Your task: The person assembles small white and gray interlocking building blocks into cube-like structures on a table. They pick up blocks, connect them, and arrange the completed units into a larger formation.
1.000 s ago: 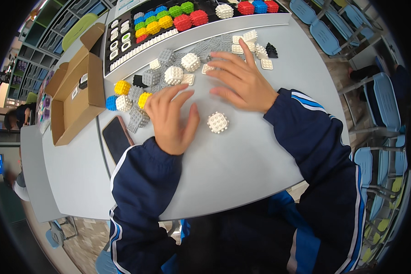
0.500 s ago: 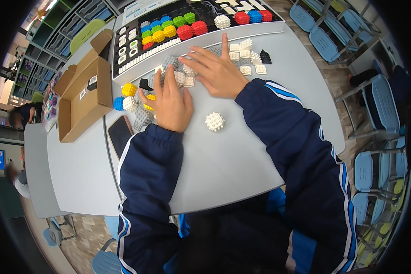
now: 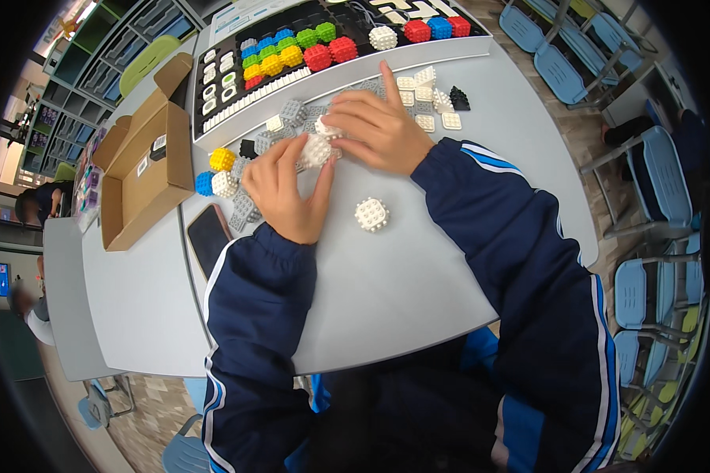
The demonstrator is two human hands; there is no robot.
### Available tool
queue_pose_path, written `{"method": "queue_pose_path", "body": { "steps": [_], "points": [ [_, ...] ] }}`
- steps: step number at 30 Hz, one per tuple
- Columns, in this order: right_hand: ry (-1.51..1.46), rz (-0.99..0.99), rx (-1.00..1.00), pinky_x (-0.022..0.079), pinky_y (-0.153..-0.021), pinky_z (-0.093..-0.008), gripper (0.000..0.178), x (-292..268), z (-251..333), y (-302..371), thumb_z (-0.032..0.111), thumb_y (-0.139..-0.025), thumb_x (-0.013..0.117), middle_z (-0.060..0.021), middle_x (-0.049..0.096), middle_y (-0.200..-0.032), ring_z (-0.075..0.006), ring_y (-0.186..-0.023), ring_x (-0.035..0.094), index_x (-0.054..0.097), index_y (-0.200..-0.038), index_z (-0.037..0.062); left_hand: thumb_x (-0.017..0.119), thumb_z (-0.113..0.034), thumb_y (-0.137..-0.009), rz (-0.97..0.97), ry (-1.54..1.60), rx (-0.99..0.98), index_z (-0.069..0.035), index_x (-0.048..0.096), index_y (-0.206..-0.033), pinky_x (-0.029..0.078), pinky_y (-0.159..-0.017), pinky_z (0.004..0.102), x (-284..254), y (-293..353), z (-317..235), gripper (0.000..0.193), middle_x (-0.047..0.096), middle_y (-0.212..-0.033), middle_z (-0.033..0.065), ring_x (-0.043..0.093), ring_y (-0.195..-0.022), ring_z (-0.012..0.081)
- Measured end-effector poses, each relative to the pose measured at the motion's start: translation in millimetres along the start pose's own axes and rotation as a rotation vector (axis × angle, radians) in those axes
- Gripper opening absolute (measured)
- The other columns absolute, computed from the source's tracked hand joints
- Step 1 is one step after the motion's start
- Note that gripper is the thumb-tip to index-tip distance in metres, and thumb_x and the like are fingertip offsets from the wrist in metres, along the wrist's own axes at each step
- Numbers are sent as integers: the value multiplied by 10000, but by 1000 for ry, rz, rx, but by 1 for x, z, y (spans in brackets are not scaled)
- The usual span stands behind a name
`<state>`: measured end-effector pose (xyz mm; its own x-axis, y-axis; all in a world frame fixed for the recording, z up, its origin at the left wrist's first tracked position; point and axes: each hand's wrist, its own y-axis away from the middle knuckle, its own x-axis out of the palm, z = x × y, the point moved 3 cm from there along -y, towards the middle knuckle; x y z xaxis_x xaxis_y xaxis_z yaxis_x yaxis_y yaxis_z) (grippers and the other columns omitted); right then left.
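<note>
My left hand (image 3: 285, 193) pinches a white studded block (image 3: 316, 151) between thumb and fingertips. My right hand (image 3: 388, 134) curls its thumb and fingers round another white studded block (image 3: 325, 128), partly hidden behind the fingertips, while its index finger points up. The two blocks are close together; whether they are joined I cannot tell. Grey studded blocks (image 3: 293, 112) lie behind the hands. Nearer to me, a single white studded block (image 3: 371, 214) sits on the grey table (image 3: 386, 292).
An open tray (image 3: 343, 71) of coloured blocks spans the far side. Flat white pieces (image 3: 451, 121) and a black piece (image 3: 459, 98) lie right of my hands. To the left are a yellow block (image 3: 222, 159), a blue block (image 3: 204, 184), a phone (image 3: 208, 238) and an open cardboard box (image 3: 154, 169).
My left hand has drawn back slightly and closed from spread fingers onto a white studded block. My right hand's fingers have curled in round another white block beside it.
</note>
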<state>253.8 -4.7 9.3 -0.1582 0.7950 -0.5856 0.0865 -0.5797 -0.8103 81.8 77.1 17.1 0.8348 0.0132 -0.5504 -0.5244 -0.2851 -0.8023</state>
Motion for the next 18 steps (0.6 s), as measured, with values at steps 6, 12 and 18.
{"method": "queue_pose_path", "body": {
  "steps": [6, 12, 18],
  "points": [
    [-156, -52, 6, 187, -1204, -647, 346, -43, 15, 15, 171, -760, 868, -45, 692, -1103, -235, -1119, 656, 740, -1074, 101, 828, -102, -804, -5, 278, -110, 5, 616, -1250, 441, -990, 398, -35, 25, -12, 506, 548, -1178, 157, 553, -1102, 284],
    [-183, 75, 44, 291, -1156, -583, 347, -83, 22, 41, 167, -770, 863, -62, 684, -1116, -233, -1121, 654, 727, -1078, 86, 902, -334, -718, 177, 434, 276, -64, 662, -1174, 432, -892, 395, -60, 42, -44, 582, 572, -1074, 101, 576, -970, 261],
    [-163, 179, 116, 289, -1165, -541, 342, -88, 23, 46, 178, -790, 849, -50, 683, -1111, -234, -1136, 643, 715, -1090, 84, 877, -443, -701, 418, 403, 446, -125, 701, -1185, 387, -921, 420, -38, 47, -76, 605, 605, -1082, 29, 590, -1021, 230]
  ]
}}
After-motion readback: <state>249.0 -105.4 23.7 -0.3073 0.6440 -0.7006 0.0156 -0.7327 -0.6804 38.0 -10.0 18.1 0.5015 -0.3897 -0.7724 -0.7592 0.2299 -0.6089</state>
